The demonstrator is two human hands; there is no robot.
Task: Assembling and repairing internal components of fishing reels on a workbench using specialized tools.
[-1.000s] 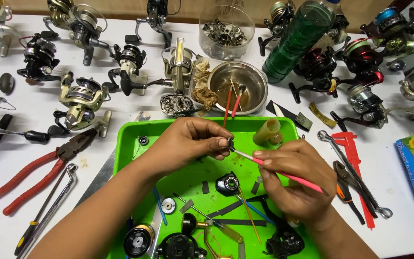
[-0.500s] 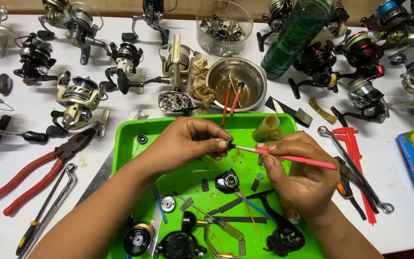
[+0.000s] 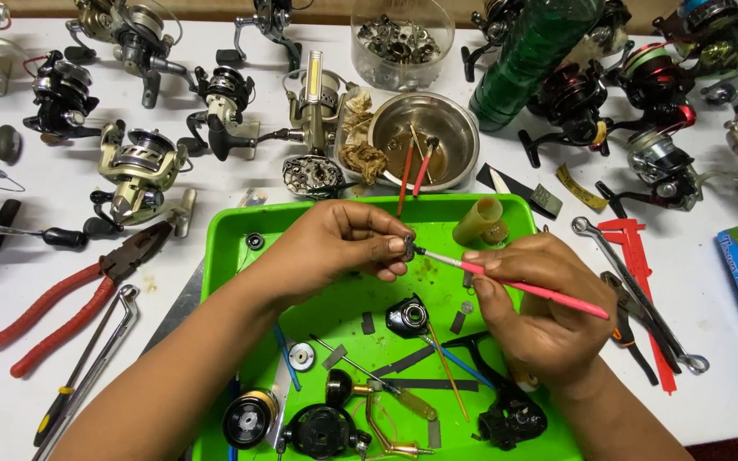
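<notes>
Fingertips of the left hand [image 3: 335, 243] pinch a small dark metal part [image 3: 408, 248] over the green tray [image 3: 224, 256], thumb and forefinger closed tight around it; what kind of part it is cannot be made out at this size. The right hand [image 3: 535, 312] has closed its fingers on a pink-handled brush [image 3: 514, 284], whose tip now touches the part, having sat a shade lower and further right a moment ago, so the brushing is under way rather than finished. Just below the hands lie a black reel housing [image 3: 407, 317] and loose strips and screws. Beyond the tray's far edge stands a steel bowl [image 3: 463, 128] with two more brushes in it; red pliers [image 3: 61, 307] lie on the white table [image 3: 36, 376] to the left, fishing reels [image 3: 143, 166] ranged further back.
</notes>
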